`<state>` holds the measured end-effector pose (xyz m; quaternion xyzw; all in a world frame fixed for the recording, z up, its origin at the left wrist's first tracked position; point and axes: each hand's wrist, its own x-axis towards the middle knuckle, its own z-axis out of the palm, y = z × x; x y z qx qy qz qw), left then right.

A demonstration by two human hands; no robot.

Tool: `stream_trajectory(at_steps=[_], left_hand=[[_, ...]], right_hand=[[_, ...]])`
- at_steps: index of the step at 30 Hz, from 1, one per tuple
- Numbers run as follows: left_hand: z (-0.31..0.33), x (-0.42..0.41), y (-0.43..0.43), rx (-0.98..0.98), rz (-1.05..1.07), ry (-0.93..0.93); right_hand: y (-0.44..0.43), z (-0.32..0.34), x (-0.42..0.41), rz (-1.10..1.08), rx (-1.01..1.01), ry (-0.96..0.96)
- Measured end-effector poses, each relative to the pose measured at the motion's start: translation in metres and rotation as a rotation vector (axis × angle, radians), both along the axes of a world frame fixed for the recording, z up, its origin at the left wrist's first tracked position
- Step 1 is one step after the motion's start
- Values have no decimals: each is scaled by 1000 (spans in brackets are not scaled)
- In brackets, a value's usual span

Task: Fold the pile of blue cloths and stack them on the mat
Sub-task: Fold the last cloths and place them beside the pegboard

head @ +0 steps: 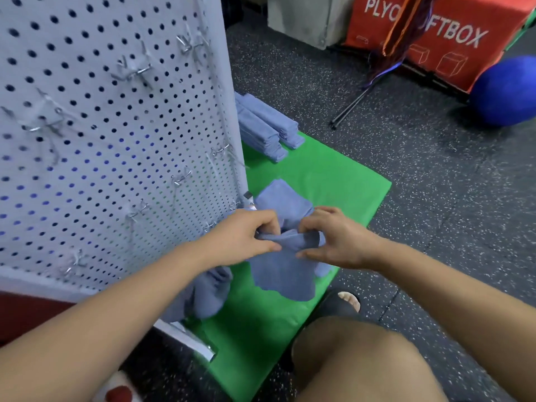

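Both hands pinched one blue cloth point(282, 274) by its bunched upper edge. The left hand point(246, 237) closed thumb and curled fingers on it from the left, and the right hand point(336, 239) closed on it from the right, thumb below and fingers above. Between the two grips the edge made a short rumpled ridge running left to right, so the held fold lay across the body rather than away from it. From that ridge the cloth hung down and toward the person, over the green mat point(333, 181). Whether its lower hem touched the mat could not be told. A flatter blue panel point(282, 198) showed just beyond the knuckles, but whether it was the same cloth or another was unclear.

The folded stacks point(268, 127) stood side by side at the far end of the mat, ahead and to the left of the grip, close by the edge of the pegboard point(116, 140). By my judgement the left hand was slightly the nearer to them. The unfolded pile point(208, 291) lay under the left forearm at the pegboard's foot.

The cloth looked dull blue, matt and limp like a thin towel, creased where it was gathered and not yet squared into a neat fold. It probably needed laying flat and another fold before it could join the stacks
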<state>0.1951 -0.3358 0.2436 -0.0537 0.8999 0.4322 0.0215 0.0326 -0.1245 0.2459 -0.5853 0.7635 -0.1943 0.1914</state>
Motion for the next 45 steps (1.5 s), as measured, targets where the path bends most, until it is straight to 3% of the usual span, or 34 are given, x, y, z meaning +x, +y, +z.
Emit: stream_trajectory(at_steps=[5, 11, 16, 19, 25, 33, 40, 45], left_hand=[[14, 49, -19, 119, 1, -173], [38, 85, -41, 196, 125, -54], [46, 95, -49, 104, 177, 93], [42, 97, -49, 78, 273, 167], [35, 97, -44, 7, 256, 159], [31, 91, -38, 96, 114, -39], [16, 130, -27, 308, -9, -246], [-11, 189, -37, 438, 57, -362]], right_hand=[[-38, 17, 44, 109, 55, -188], [-70, 24, 71, 127, 61, -300], [-83, 26, 84, 87, -71, -443], [-84, 27, 87, 37, -118, -407], [-75, 23, 88, 35, -128, -318], [-67, 20, 89, -3, -72, -340], [-84, 28, 104, 186, 250, -343], [-108, 12, 155, 434, 351, -258]])
